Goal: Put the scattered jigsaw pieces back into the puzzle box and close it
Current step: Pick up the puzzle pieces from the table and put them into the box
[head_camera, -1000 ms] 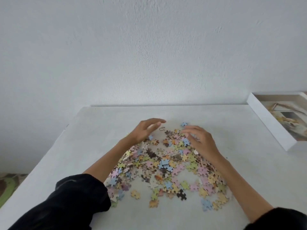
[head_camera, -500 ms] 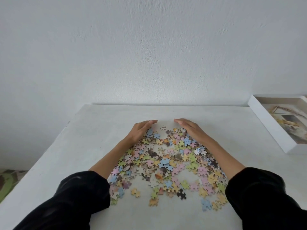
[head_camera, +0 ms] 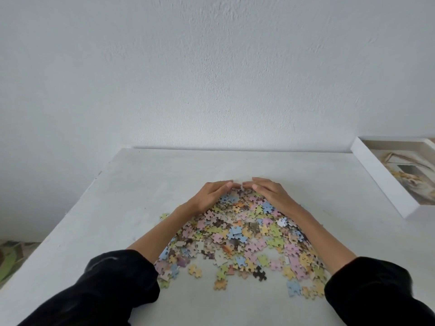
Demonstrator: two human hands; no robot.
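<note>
A heap of pastel jigsaw pieces [head_camera: 237, 234] lies on the white table [head_camera: 164, 175] between my forearms. My left hand [head_camera: 211, 194] rests on its edge at the heap's far left, fingers together and curved inward. My right hand [head_camera: 268, 191] does the same at the far right. The fingertips almost meet at the far end of the heap, so the two hands cup it. Neither hand holds a piece. The open white puzzle box [head_camera: 386, 182] sits at the table's right edge, with a printed picture inside; its right part is cut off by the frame.
A few stray pieces [head_camera: 220, 284] lie near the table's front edge, and one [head_camera: 164, 216] sits left of my left forearm. A white wall rises right behind the table. A patterned floor covering [head_camera: 11, 257] shows at the lower left.
Both hands have slid to the far end of the heap and closed toward each other until the fingertips nearly touch. The far pieces have bunched together.
</note>
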